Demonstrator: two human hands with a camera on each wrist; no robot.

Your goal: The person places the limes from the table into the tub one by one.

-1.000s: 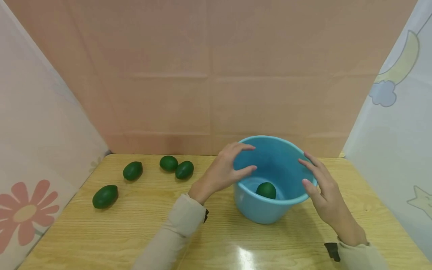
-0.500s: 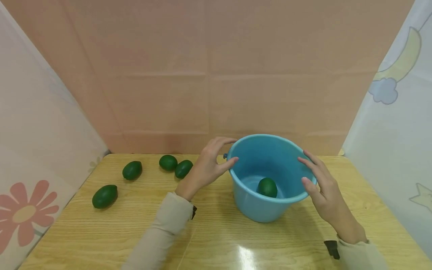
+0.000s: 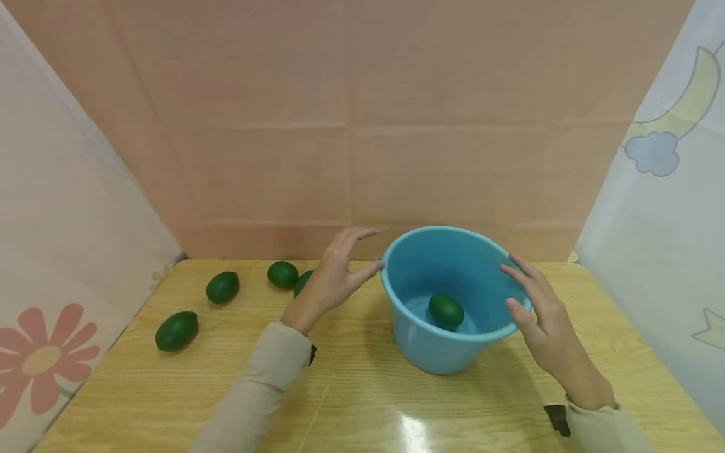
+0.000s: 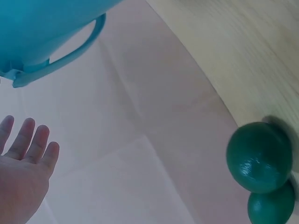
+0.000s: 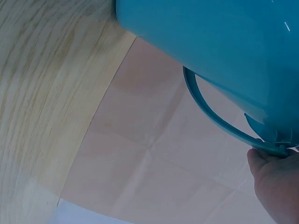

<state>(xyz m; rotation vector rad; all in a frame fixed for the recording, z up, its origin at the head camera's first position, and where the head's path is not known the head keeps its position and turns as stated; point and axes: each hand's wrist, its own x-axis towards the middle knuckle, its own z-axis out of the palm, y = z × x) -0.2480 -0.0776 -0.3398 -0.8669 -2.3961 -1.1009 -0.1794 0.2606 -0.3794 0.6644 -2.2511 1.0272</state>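
A light blue bucket (image 3: 433,352) stands on the table, right of centre, with one dark green lime (image 3: 445,311) at its bottom. My right hand (image 3: 544,321) holds the bucket's right rim, and the right wrist view shows it beside the joint of the bucket handle (image 5: 215,119). My left hand (image 3: 331,270) is just left of the bucket, fingers spread and holding nothing. Its thumb tip lies near the left rim; contact is unclear in the head view. In the left wrist view the fingers (image 4: 39,142) are apart from the bucket.
Several limes lie on the table at left: one nearest (image 3: 177,331), one behind it (image 3: 223,287), and a pair at the back (image 3: 282,275), one partly hidden by my left hand. A pinkish cloth (image 3: 340,126) hangs behind; patterned panels flank the table.
My left hand has moved left, from over the bucket's opening to outside its left rim. The lime inside has rolled and turned slightly. My right hand stays on the rim.
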